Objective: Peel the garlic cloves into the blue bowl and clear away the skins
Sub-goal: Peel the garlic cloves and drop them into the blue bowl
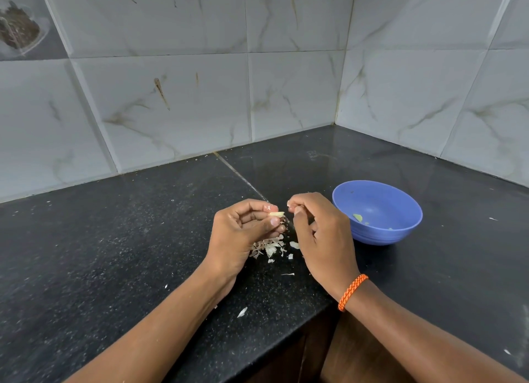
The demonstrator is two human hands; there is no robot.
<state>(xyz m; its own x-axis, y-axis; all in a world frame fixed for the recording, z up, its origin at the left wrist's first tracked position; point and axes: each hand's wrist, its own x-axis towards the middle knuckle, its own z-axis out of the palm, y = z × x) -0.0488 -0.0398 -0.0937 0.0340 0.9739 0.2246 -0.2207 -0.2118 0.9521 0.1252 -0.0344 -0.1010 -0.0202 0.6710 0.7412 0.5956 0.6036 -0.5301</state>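
No brand, label or readable writing shows on anything in view.

Near the middle of the frame, slightly below centre, the left hand (pixel 243 228) pinches a garlic clove (pixel 276 214) between thumb and forefinger, the other fingers curled beneath. The pale clove lies with its long axis roughly level across the picture, its free end pointing right toward the other hand. Just right of it, the right hand (pixel 317 234) has its fingers curled, with thumb and forefinger tips pressed together on a small whitish scrap of skin (pixel 289 204); the scrap is too small to tell more about. The two hands sit near each other, with a narrow gap between their fingertips. An orange braided wristband (pixel 351 291) circles the right wrist.

Below and between the hands, a small pile of skins (pixel 270 246) lies on the black speckled countertop (pixel 114 254), with loose flakes scattered toward the lower edge. The blue bowl (pixel 378 211) stands upright on the counter at centre right, just beside the right hand, holding a few small greenish-pale bits on its inner wall. Marbled grey wall tiles (pixel 171 96) fill the upper half of the frame, meeting in a corner at upper right.
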